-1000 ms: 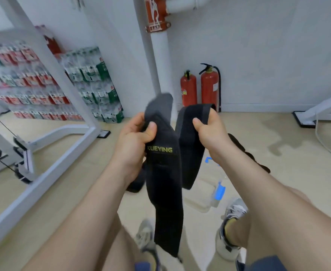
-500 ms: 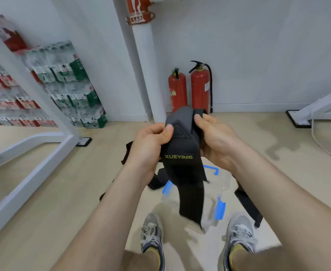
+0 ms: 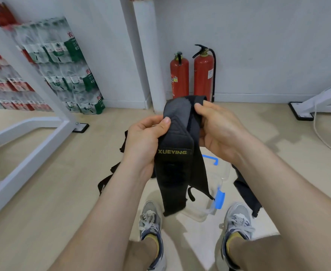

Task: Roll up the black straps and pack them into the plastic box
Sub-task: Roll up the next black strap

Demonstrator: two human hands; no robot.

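Note:
A black strap (image 3: 175,169) with yellow XUEYING lettering hangs folded in front of me, above the floor. My left hand (image 3: 144,142) pinches its left edge near the fold with thumb and fingers. My right hand (image 3: 217,130) grips the upper right part at the fold, fingers curled over it. Below and behind the strap, a clear plastic box (image 3: 217,178) with blue clips stands on the floor between my feet, partly hidden. More black straps lie on the floor to its left (image 3: 104,185) and right (image 3: 246,190).
Two red fire extinguishers (image 3: 192,75) stand against the white wall beside a white pillar (image 3: 151,55). A white metal frame (image 3: 33,133) slants across the left. Packs of bottled water (image 3: 66,65) are stacked behind it. A white cable (image 3: 325,141) trails at the right. My shoes (image 3: 151,222) are below.
My hands came together and folded the strap's top over. The hanging end grew shorter. The view tilted down, bringing the box and my feet into sight.

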